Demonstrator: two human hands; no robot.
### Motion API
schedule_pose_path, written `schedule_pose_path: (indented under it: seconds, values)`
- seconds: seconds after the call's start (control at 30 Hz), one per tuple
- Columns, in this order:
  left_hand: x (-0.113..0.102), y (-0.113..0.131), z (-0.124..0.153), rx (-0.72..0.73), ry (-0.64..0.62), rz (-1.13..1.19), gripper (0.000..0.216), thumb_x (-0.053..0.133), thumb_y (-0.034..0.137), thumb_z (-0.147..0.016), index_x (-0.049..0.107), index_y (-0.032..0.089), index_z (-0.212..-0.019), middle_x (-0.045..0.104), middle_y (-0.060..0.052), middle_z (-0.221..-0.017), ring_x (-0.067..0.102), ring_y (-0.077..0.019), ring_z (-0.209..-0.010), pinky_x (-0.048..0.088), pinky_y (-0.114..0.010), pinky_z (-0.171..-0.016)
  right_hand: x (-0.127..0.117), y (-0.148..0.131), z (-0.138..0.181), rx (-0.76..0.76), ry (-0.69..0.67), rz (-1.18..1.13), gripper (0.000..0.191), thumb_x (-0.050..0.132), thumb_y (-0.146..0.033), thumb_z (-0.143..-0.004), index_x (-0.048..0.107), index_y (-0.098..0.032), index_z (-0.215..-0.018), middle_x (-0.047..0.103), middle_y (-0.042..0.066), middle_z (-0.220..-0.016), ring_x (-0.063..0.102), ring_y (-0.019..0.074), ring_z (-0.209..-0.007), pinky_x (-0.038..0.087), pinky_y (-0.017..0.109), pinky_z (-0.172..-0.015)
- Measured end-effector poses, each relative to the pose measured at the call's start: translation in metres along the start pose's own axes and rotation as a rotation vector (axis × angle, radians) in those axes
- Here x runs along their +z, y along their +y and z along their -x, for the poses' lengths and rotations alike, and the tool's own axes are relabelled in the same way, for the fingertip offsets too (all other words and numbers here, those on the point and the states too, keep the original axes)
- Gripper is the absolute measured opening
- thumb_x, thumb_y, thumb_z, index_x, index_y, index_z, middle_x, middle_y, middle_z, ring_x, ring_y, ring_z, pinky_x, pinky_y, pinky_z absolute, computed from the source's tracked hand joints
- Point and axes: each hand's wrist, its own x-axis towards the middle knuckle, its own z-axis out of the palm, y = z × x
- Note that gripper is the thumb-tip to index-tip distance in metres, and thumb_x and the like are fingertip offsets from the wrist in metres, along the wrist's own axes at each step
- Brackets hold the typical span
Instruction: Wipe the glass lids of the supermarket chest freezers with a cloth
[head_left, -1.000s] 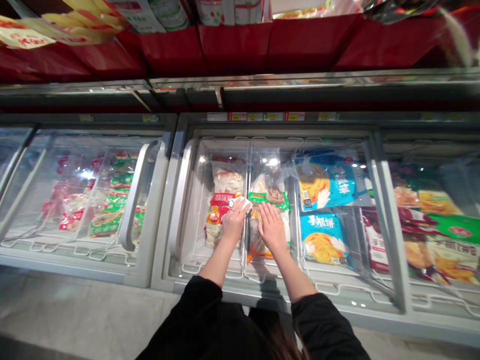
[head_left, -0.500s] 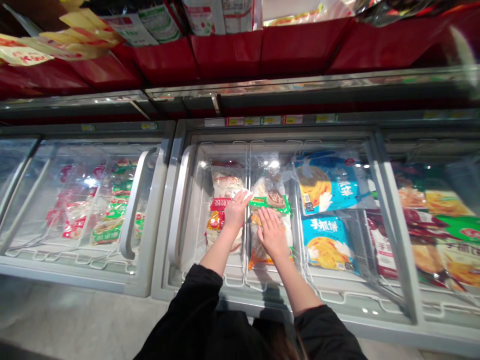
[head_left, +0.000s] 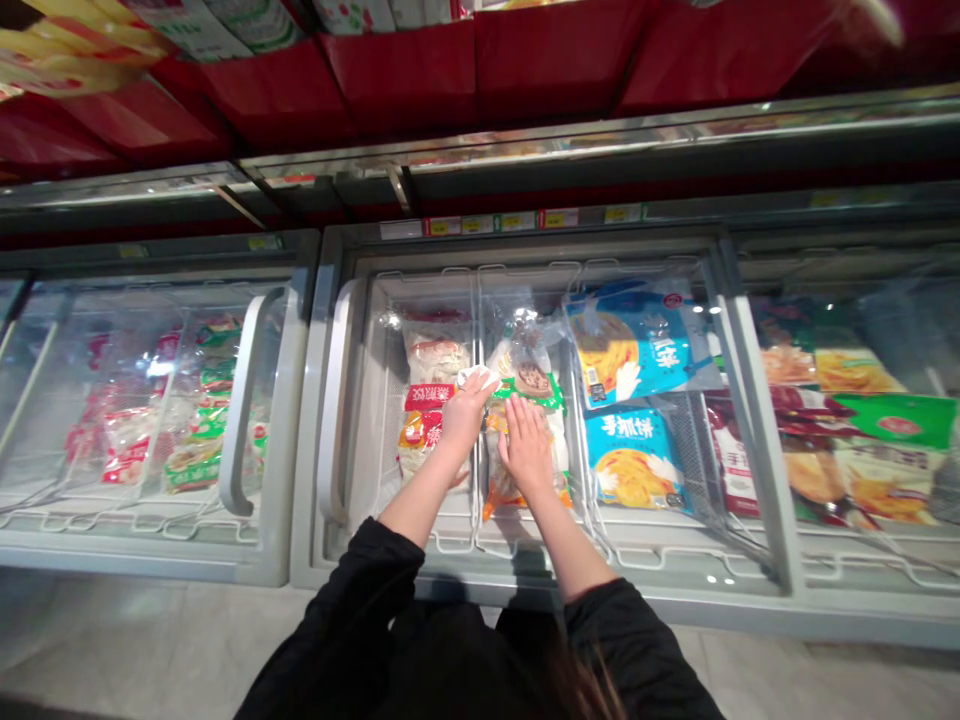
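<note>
My left hand (head_left: 463,418) is closed on a white cloth or tissue (head_left: 478,377), pressed against the glass lid (head_left: 517,545) of a chest freezer. Just to its right, my right hand (head_left: 528,445) lies flat on the same glass with its fingers stretched out, holding nothing. Beneath the glass, a red-and-clear bag of frozen food (head_left: 429,398) is partly covered by my left hand and forearm. A green-and-white bag (head_left: 534,375) and an orange-edged bag (head_left: 495,490) sit under my right hand, partly hidden.
Blue food bags (head_left: 634,345) lie under the glass to the right. A curved lid handle (head_left: 337,400) stands at the left. A neighbouring freezer has another handle (head_left: 251,400). Behind runs a metal rail (head_left: 525,145) below a red shelf front (head_left: 409,75); price labels (head_left: 480,224) line the back edge.
The view has shifted, so the freezer appears a little further left and higher. My left hand has turned slightly and more of the white cloth shows. My right hand remains flat on the glass.
</note>
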Motion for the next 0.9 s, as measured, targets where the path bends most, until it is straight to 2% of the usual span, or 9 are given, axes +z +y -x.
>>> schedule_pose_path:
  seconds: [0.07, 0.13, 0.27, 0.33, 0.43, 0.57, 0.63, 0.73, 0.9]
  values:
    - [-0.004, -0.001, -0.008, 0.024, -0.04, -0.032, 0.044, 0.042, 0.003, -0.073, 0.048, 0.028, -0.109, 0.041, 0.004, -0.121, 0.032, -0.0125, -0.114, 0.033, -0.027, -0.091, 0.001, 0.001, 0.001, 0.041, 0.038, -0.013, 0.055, 0.032, -0.019, -0.076, 0.016, -0.011, -0.129, 0.014, 0.008, -0.134, 0.013, 0.019, -0.121, 0.018, 0.04, -0.099]
    - [-0.007, -0.006, -0.035, 0.03, -0.038, -0.056, 0.041, 0.042, 0.006, -0.075, 0.049, 0.03, -0.108, 0.041, 0.005, -0.12, 0.033, -0.0117, -0.113, 0.033, -0.027, -0.091, 0.001, 0.001, 0.002, 0.07, 0.061, -0.022, 0.056, 0.033, -0.019, -0.076, 0.016, -0.008, -0.128, 0.014, 0.01, -0.134, 0.014, 0.0207, -0.121, 0.017, 0.042, -0.099]
    - [-0.006, -0.013, -0.099, -0.007, 0.04, -0.074, 0.038, 0.038, 0.007, -0.077, 0.048, 0.025, -0.109, 0.041, 0.001, -0.121, 0.033, -0.0122, -0.112, 0.032, -0.032, -0.09, -0.001, 0.0, 0.002, 0.119, 0.07, -0.02, 0.057, 0.03, -0.022, -0.077, 0.01, -0.012, -0.13, 0.013, 0.007, -0.134, 0.012, 0.0211, -0.122, 0.015, 0.044, -0.1]
    - [-0.001, -0.011, -0.115, -0.02, 0.065, -0.081, 0.04, 0.036, 0.004, -0.077, 0.047, 0.023, -0.11, 0.041, -0.001, -0.121, 0.033, -0.0126, -0.112, 0.032, -0.033, -0.09, -0.007, 0.006, 0.002, 0.187, 0.08, -0.002, 0.059, 0.028, -0.025, -0.078, 0.005, -0.011, -0.131, 0.01, 0.008, -0.134, 0.011, 0.0214, -0.122, 0.014, 0.044, -0.1]
    - [0.008, 0.001, -0.106, -0.002, 0.064, -0.083, 0.044, 0.037, 0.001, -0.075, 0.044, 0.021, -0.113, 0.039, -0.002, -0.122, 0.029, -0.0125, -0.115, 0.028, -0.034, -0.093, -0.02, 0.027, 0.001, 0.261, 0.083, 0.031, 0.059, 0.026, -0.027, -0.079, 0.004, -0.01, -0.131, 0.009, 0.008, -0.134, 0.01, 0.0212, -0.122, 0.014, 0.044, -0.1]
    - [0.017, 0.021, -0.062, 0.087, -0.016, -0.073, 0.041, 0.043, 0.003, -0.074, 0.048, 0.022, -0.11, 0.04, -0.003, -0.122, 0.03, -0.0134, -0.115, 0.031, -0.03, -0.092, -0.035, 0.06, -0.001, 0.22, 0.037, 0.064, 0.055, 0.026, -0.028, -0.079, 0.012, -0.014, -0.13, 0.013, 0.004, -0.134, 0.009, 0.0188, -0.122, 0.014, 0.04, -0.101]
    - [0.016, 0.023, -0.051, 0.167, -0.077, -0.069, 0.04, 0.045, 0.006, -0.074, 0.048, 0.023, -0.11, 0.04, -0.001, -0.122, 0.031, -0.013, -0.115, 0.032, -0.028, -0.092, -0.037, 0.069, -0.003, 0.207, 0.024, 0.076, 0.055, 0.026, -0.029, -0.079, 0.013, -0.015, -0.13, 0.013, 0.002, -0.134, 0.009, 0.018, -0.122, 0.014, 0.04, -0.101]
    - [0.012, 0.017, -0.07, 0.243, -0.135, -0.079, 0.037, 0.041, 0.008, -0.078, 0.046, 0.024, -0.111, 0.04, 0.0, -0.122, 0.033, -0.0121, -0.113, 0.033, -0.026, -0.09, -0.035, 0.073, -0.004, 0.202, 0.022, 0.085, 0.055, 0.025, -0.029, -0.079, 0.012, -0.016, -0.13, 0.013, 0.002, -0.134, 0.009, 0.0177, -0.122, 0.013, 0.04, -0.101]
    - [0.025, 0.024, -0.126, 0.146, 0.026, -0.027, 0.039, 0.032, 0.005, -0.079, 0.041, 0.018, -0.115, 0.037, -0.005, -0.123, 0.029, -0.0153, -0.115, 0.029, -0.037, -0.092, -0.03, 0.076, -0.004, 0.181, 0.02, 0.098, 0.054, 0.026, -0.028, -0.078, 0.016, -0.016, -0.129, 0.018, 0.003, -0.133, 0.012, 0.0188, -0.122, 0.015, 0.041, -0.1]
